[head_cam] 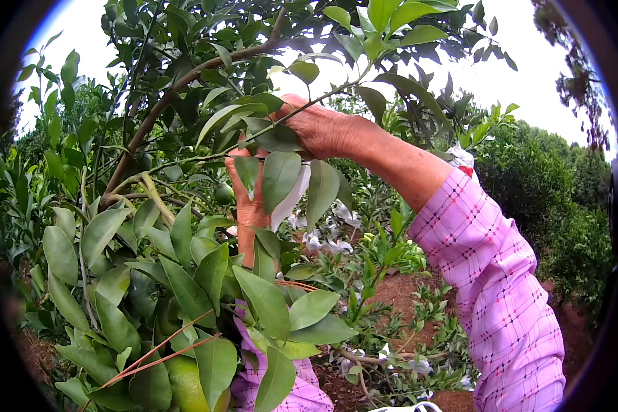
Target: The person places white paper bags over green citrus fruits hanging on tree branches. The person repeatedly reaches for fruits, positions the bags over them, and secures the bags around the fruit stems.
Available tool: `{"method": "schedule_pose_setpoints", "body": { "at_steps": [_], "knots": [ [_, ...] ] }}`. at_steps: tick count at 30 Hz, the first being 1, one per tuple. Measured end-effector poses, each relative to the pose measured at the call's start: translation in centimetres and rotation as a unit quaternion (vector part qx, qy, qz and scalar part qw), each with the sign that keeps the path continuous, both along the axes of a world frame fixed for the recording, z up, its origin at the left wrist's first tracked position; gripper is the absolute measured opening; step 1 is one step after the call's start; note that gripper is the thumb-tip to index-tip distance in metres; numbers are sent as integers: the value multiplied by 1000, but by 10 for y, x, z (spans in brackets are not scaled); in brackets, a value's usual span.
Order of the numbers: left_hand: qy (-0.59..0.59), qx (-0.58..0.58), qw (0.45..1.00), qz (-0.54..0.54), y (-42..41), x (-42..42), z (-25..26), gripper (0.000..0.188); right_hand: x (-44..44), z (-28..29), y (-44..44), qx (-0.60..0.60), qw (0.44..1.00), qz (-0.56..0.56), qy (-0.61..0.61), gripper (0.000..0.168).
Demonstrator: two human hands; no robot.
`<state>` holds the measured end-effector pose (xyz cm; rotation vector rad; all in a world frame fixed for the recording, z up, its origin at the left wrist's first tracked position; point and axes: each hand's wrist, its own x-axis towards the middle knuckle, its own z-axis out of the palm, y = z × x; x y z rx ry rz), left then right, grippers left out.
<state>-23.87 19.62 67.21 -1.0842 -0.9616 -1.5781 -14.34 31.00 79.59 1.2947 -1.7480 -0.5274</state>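
Both hands are raised among the leafy branches of a citrus tree. My right hand (314, 126) reaches in from the right, its fingers hidden behind leaves. Just below and left of it, my left hand (250, 190) points upward, partly covered by leaves. A white paper or cloth piece (291, 198) hangs beside the left hand, below the right; whether either hand grips it is hidden. A small green fruit (224, 193) hangs left of the left hand. A larger yellow-green citrus fruit (185, 383) sits low among the leaves.
A thick branch (172, 92) arches across the upper left, with a thin leafy twig (319, 98) in front of my hands. Dry reddish pine needles (149, 355) lie over the lower leaves. White bags or papers (329, 242) are among plants beyond. Reddish soil (399, 298) shows below.
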Motion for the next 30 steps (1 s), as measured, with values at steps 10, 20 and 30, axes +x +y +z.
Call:
{"method": "schedule_pose_setpoints", "body": {
  "at_steps": [10, 20, 30],
  "knots": [
    [-116, 16, 917, -381, -11, 15, 15, 26, 6, -9, 16, -264, 897, 36, -354, 19],
    [-136, 48, 898, -415, 0, 24, 4, 15, 2, -20, 7, -337, 846, 94, -402, 14],
    [-63, 45, 993, -85, -9, 27, 8, 15, -38, -15, 9, -293, 920, 97, -241, 26]
  ]
}}
